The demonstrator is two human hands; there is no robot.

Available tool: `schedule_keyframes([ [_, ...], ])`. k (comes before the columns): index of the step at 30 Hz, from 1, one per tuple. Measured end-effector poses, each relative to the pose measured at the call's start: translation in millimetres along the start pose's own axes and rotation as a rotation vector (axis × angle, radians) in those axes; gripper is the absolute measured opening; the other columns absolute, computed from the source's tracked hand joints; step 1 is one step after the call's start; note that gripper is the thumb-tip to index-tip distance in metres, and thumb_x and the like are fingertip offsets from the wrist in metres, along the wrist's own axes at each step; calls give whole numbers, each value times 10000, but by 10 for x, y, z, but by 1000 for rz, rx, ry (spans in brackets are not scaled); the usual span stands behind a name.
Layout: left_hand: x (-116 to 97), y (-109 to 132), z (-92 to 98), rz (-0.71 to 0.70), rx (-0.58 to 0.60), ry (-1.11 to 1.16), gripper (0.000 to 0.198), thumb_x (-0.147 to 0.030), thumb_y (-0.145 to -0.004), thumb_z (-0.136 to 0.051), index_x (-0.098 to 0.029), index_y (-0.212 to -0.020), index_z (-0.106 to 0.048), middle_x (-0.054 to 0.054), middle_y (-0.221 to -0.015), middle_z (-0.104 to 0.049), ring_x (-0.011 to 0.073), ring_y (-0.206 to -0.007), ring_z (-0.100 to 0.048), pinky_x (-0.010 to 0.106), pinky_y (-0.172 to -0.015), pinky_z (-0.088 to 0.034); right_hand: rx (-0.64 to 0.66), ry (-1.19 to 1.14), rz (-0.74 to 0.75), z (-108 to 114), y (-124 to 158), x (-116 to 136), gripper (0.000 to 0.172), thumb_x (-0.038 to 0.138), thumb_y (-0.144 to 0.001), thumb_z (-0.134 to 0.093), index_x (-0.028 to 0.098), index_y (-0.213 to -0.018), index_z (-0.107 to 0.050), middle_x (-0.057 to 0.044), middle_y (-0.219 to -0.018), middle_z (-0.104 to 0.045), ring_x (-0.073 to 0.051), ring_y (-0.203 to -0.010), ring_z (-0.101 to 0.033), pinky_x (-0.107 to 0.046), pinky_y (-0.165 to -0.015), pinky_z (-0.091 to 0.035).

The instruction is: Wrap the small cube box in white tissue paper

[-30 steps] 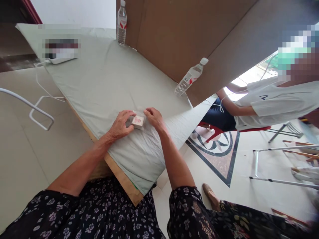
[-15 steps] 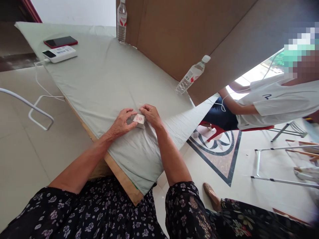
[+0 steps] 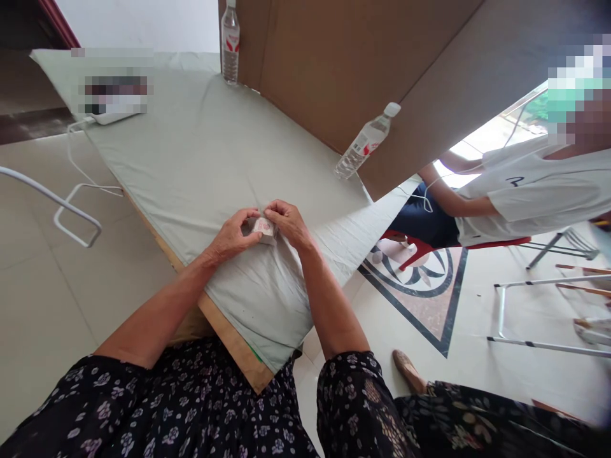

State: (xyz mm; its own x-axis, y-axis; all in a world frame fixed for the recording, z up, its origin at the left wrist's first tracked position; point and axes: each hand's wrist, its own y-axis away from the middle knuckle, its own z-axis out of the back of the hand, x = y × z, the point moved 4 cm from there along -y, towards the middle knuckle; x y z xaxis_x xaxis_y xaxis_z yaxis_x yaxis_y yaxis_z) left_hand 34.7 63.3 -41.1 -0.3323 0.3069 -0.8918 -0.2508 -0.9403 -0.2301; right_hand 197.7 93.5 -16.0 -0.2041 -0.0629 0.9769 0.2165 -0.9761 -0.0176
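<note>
A small white box (image 3: 264,227) with red print rests near the corner of the cloth-covered table (image 3: 200,159). My left hand (image 3: 233,235) grips it from the left, with the thumb on the near side and the fingers at the far side. At the box's far right edge, the fingers of my right hand (image 3: 289,222) are pinched together, touching it. Part of the box is covered by my fingers, and I cannot make out exactly what the right fingertips pinch.
A large cardboard panel (image 3: 334,70) stands across the table, with a water bottle (image 3: 231,48) by its left edge and a tilted-looking bottle (image 3: 366,143) nearer. A white device (image 3: 119,113) with a cable lies far left. Another person in a white shirt (image 3: 534,191) sits right.
My right fingers have shifted slightly left along the box's far edge, closer to the left fingertips. The box stays in place, and the camera view has moved a little.
</note>
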Motion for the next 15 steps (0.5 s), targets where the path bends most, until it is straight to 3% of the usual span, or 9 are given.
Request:
schedule_keyframes([
  [3, 36, -2, -22, 32, -1, 55, 483, -361, -758, -664, -192, -1207, -612, 84, -1154, -721, 216, -1026, -686, 396, -975, -558, 16, 41, 35, 11, 30, 30, 147, 356, -769, -597, 216, -811, -607, 48, -709, -546, -114, -651, -481, -253, -632, -383],
  [10, 83, -29, -20, 0, 15, 108, 738, -402, -752, -690, -198, -1428, -476, 119, -1291, -669, 220, -1163, -664, 417, -1073, -511, 37, 221, 78, 10, 72, 70, 101, 298, -800, -543, 232, -833, -612, 31, -742, -606, -136, -707, -533, -270, -696, -429],
  [15, 49, -27, -15, -6, 37, 126, 698, -403, -773, -677, -205, -1422, -516, 100, -1259, -686, 221, -1163, -663, 420, -1075, -504, -29, 520, 142, 27, 162, 191, 156, 236, -847, -526, 253, -884, -676, 20, -802, -698, -164, -761, -593, -305, -789, -445],
])
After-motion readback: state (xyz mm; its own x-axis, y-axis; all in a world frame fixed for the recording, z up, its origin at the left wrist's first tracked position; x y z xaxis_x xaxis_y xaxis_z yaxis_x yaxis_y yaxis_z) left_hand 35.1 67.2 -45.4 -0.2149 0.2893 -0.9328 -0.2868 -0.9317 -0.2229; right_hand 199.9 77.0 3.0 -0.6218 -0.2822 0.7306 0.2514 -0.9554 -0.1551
